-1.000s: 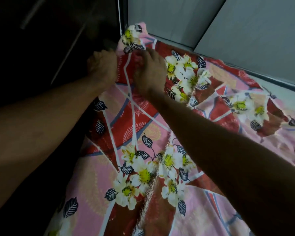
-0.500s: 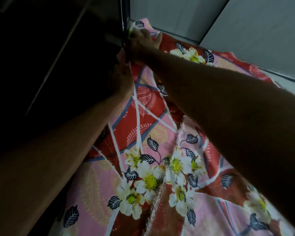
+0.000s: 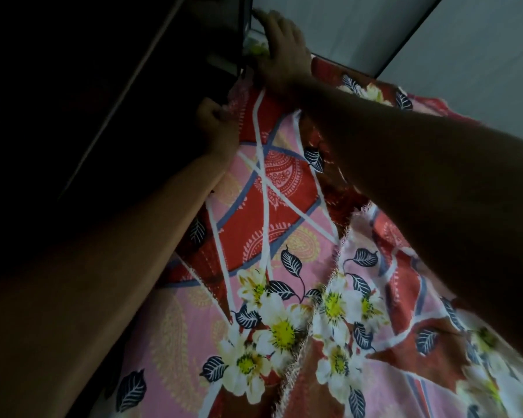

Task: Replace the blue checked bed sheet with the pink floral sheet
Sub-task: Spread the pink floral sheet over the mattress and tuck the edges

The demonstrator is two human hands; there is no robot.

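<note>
Reference: pink floral sheet (image 3: 284, 206).
- Far corner of sheet: covered by right hand (image 3: 280, 52); only sliver of print shows beside it.
- Right side: masked by right forearm (image 3: 420, 176).
- Left edge: behind left forearm (image 3: 103, 282); left hand (image 3: 216, 125) fingertips buried in gathered hem.
- Near portion: cut by frame edge; lower-right print blurred.
- Dark area (image 3: 73, 86) left of sheet: unidentifiable.

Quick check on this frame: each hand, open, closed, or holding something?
Left hand: closed, gripping the edge of the pink floral sheet.
Right hand: open, fingers fairly straight, pressing the sheet's far corner.
</note>
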